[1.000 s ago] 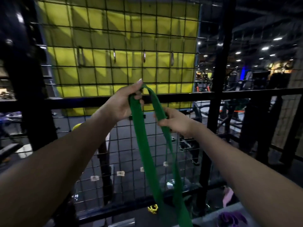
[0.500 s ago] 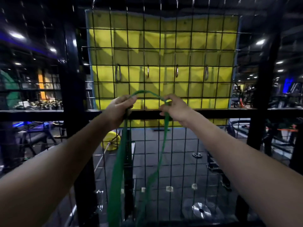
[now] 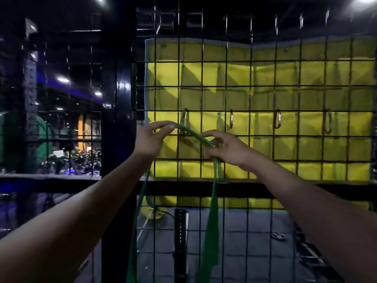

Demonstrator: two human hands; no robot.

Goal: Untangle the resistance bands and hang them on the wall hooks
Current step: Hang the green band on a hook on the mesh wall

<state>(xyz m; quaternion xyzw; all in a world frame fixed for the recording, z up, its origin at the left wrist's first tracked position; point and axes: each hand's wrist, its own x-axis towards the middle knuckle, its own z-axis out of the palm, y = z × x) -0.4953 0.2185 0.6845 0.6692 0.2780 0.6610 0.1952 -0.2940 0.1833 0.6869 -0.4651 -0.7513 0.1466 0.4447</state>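
A green resistance band [image 3: 212, 217] hangs in a long loop in front of a black wire mesh wall [image 3: 263, 99]. My left hand [image 3: 152, 138] pinches the top of the loop at its left end. My right hand [image 3: 226, 149] grips the same top part a little lower on the right. Between the two hands the band arches just under the leftmost carabiner hook [image 3: 184, 119]. I cannot tell whether band and hook touch. Three more carabiner hooks [image 3: 277, 119] hang in a row to the right on the mesh.
A thick black post [image 3: 118, 119] stands left of the mesh and a black crossbar [image 3: 265, 188] runs below the hands. A yellow padded wall [image 3: 306, 150] lies behind the mesh. Gym equipment shows dimly at the left.
Both hands have lifted the top of the green band higher and to the leftmost hook. The view has tilted up and the hooks now look closer.
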